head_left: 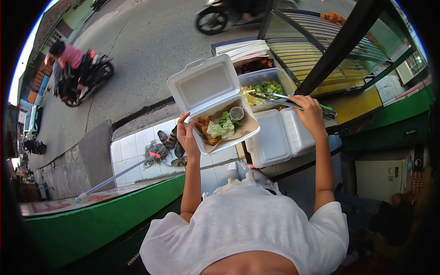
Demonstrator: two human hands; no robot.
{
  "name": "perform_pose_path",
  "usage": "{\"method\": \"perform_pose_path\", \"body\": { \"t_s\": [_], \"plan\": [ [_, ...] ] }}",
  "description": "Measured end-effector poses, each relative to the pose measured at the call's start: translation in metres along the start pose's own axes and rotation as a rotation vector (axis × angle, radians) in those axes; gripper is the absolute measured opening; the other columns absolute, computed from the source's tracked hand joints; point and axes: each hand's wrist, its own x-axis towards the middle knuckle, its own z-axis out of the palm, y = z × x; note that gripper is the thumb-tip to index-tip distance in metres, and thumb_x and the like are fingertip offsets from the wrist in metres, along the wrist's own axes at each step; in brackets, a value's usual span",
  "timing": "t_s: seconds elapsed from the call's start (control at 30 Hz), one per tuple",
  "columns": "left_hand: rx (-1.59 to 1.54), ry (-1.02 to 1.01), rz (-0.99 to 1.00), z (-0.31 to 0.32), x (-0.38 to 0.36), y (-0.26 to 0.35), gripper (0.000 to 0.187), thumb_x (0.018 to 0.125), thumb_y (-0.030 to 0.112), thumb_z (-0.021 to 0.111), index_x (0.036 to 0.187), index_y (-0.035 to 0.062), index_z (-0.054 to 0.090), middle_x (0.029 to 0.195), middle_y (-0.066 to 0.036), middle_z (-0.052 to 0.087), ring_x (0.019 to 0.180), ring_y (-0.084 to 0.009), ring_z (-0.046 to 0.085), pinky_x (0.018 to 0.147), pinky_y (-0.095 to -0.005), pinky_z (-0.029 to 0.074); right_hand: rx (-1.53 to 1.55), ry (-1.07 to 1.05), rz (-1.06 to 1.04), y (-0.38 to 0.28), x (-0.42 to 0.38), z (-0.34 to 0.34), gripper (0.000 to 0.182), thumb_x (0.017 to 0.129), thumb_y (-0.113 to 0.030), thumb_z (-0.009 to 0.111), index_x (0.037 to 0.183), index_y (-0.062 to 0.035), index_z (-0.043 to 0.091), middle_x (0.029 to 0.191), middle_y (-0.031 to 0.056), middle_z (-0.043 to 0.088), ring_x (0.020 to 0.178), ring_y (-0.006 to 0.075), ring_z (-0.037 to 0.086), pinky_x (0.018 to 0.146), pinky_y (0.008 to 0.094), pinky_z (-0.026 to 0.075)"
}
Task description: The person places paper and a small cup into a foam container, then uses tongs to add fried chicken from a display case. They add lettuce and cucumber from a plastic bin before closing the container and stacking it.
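Observation:
My left hand (187,136) grips the left edge of an open white foam takeaway box (204,87), its lid tipped back. Inside, on brown paper, lie fried chicken (204,128), pale and green lettuce (224,126) and a small lidded cup of sauce (236,113). My right hand (308,110) is closed around metal tongs (279,101). Their tips reach into a clear plastic tub (286,80) of cut lettuce and other pale vegetables (268,87). Below the tub, another foam box (270,142) rests on the counter, near my right forearm.
A glass display case (311,34) with slatted racks and fried chicken (333,18) stands at the right. White paper (243,49) is stacked behind the tub. Sandals (170,140) and a mop (156,153) lie on the tiles. Motorbikes (85,73) pass on the road. A green ledge (101,197) runs left.

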Motion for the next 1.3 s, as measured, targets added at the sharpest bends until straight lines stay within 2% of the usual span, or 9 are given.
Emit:
{"method": "perform_pose_path", "body": {
  "t_s": [0.03,0.2,0.37,0.57,0.63,0.87,1.13,1.2,1.3],
  "plan": [
    [-0.020,-0.022,-0.024,0.004,-0.002,0.004,0.025,0.090,0.003,0.054,0.113,0.0002,0.061,0.136,-0.023,0.047,0.138,-0.0258,0.030,0.111,-0.0354,0.018,0.018,0.035,0.025,-0.003,-0.005,-0.002,0.047,0.071,-0.005,0.072,0.118,-0.0112,0.064,0.109,0.0027,0.064,0.098,0.0211,0.058,0.086,0.0347,0.042],
    [-0.060,-0.162,-0.104,0.026,-0.025,0.013,0.024,0.090,0.004,0.054,0.114,-0.0001,0.060,0.127,-0.012,0.054,0.137,-0.0242,0.031,0.109,-0.0336,0.020,0.261,0.167,0.247,-0.015,-0.062,-0.041,0.058,0.071,-0.008,0.074,0.126,-0.0094,0.058,0.118,0.0101,0.062,0.105,0.0294,0.056,0.092,0.0366,0.043],
    [-0.065,-0.269,-0.146,0.060,-0.062,0.033,0.025,0.090,0.005,0.054,0.114,-0.0001,0.059,0.126,-0.012,0.056,0.137,-0.0247,0.032,0.110,-0.0362,0.020,0.582,0.291,0.601,-0.021,-0.147,-0.080,0.065,0.073,-0.006,0.075,0.133,-0.0087,0.051,0.130,0.0100,0.055,0.118,0.0236,0.051,0.084,0.0312,0.052],
    [-0.020,-0.531,-0.155,0.127,-0.131,0.044,0.024,0.090,0.006,0.055,0.112,0.0013,0.060,0.138,-0.020,0.046,0.136,-0.0266,0.033,0.111,-0.0362,0.020,0.457,0.380,0.614,0.015,-0.263,-0.110,0.068,0.071,-0.005,0.077,0.133,-0.0090,0.051,0.130,0.0095,0.054,0.118,0.0222,0.051,0.078,0.0288,0.055],
    [-0.041,-0.598,-0.193,0.162,-0.167,0.039,0.023,0.090,0.006,0.055,0.112,0.0012,0.060,0.138,-0.019,0.045,0.135,-0.0254,0.035,0.111,-0.0356,0.022,0.650,0.421,0.809,0.019,-0.291,-0.133,0.068,0.069,-0.008,0.079,0.131,-0.0070,0.053,0.128,0.0112,0.057,0.119,0.0253,0.052,0.096,0.0349,0.045],
    [-0.113,-0.861,-0.312,0.289,-0.285,-0.005,0.024,0.091,0.006,0.054,0.113,0.0022,0.060,0.130,-0.013,0.052,0.130,-0.0209,0.039,0.105,-0.0333,0.031,0.428,0.448,0.832,0.088,-0.411,-0.166,0.069,0.067,-0.011,0.080,0.131,-0.0048,0.053,0.128,0.0136,0.057,0.118,0.0270,0.053,0.100,0.0364,0.041],
    [-0.180,-0.906,-0.367,0.407,-0.367,-0.028,0.024,0.087,0.000,0.049,0.108,0.0007,0.060,0.127,-0.011,0.054,0.128,-0.0194,0.042,0.107,-0.0306,0.027,0.521,0.488,0.949,0.162,-0.464,-0.188,0.070,0.069,-0.009,0.080,0.133,-0.0056,0.051,0.127,0.0163,0.057,0.118,0.0288,0.053,0.099,0.0364,0.040],
    [-0.126,-0.947,-0.272,0.429,-0.371,-0.043,0.026,0.087,-0.001,0.051,0.112,0.0011,0.059,0.127,-0.008,0.053,0.119,-0.0142,0.047,0.100,-0.0269,0.034,0.499,0.474,0.935,0.186,-0.470,-0.189,0.070,0.070,-0.010,0.079,0.133,-0.0064,0.051,0.128,0.0152,0.056,0.116,0.0282,0.053,0.094,0.0348,0.045],
    [-0.145,-0.927,-0.343,0.467,-0.375,-0.057,0.025,0.086,-0.002,0.048,0.107,0.0010,0.060,0.127,-0.011,0.053,0.124,-0.0192,0.044,0.106,-0.0297,0.027,0.505,0.463,0.925,0.225,-0.463,-0.200,0.069,0.071,-0.011,0.078,0.133,-0.0067,0.050,0.129,0.0140,0.056,0.113,0.0267,0.054,0.086,0.0326,0.051]
  ]
}}
